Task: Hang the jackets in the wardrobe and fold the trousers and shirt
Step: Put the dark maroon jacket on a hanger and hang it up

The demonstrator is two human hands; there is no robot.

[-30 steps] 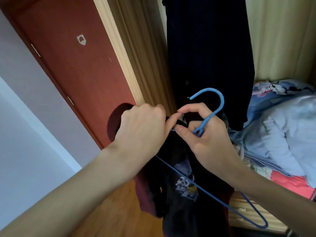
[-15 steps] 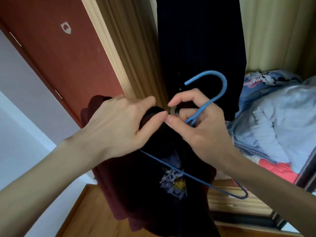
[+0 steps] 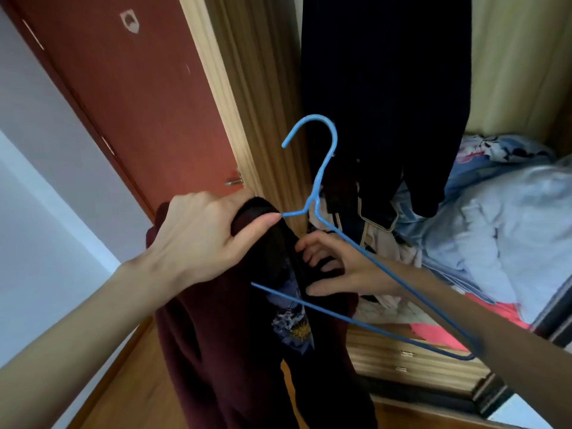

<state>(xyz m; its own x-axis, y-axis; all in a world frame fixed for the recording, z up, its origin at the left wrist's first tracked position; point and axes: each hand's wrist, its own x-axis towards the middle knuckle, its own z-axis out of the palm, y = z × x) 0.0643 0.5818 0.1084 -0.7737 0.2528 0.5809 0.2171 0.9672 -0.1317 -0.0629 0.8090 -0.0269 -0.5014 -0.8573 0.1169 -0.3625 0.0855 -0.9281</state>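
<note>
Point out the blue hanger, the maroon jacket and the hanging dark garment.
blue hanger point(image 3: 322, 171): head view, on its neck below the hook.
maroon jacket point(image 3: 216, 345): head view, on its front panel.
hanging dark garment point(image 3: 383, 88): head view, mid-body.
</note>
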